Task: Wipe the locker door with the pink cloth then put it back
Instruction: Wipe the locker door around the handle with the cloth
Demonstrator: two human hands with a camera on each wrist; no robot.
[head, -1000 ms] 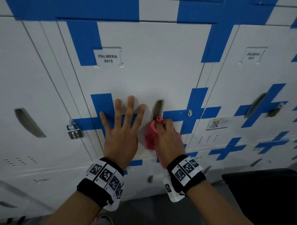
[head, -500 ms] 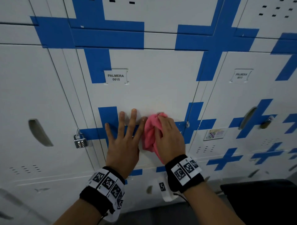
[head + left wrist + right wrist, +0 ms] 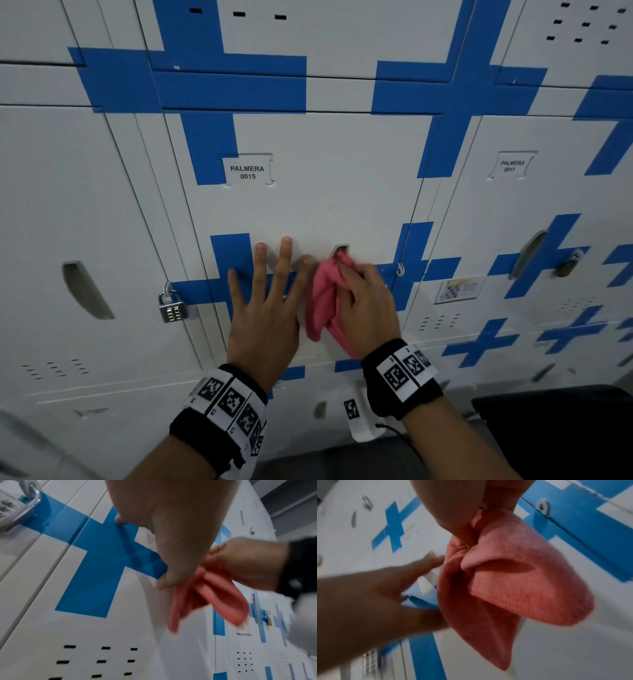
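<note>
Here, white locker door (image 3: 325, 192) with blue crosses; left hand (image 3: 265, 308) splayed flat, right hand (image 3: 364, 301) clutching pink cloth (image 3: 323, 301).

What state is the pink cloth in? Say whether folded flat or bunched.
Bunched. The right hand grips the pink cloth in a wad, loose folds hanging below the fingers.

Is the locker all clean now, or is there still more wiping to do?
Not finished yet. The pink cloth is already picked up, bunched in the right hand. Wiping is in hand: the cloth is pressed on the locker door by its handle slot, while the left hand lies flat on the door. How much is clean, I can't tell. Putting the cloth back is left.
</note>
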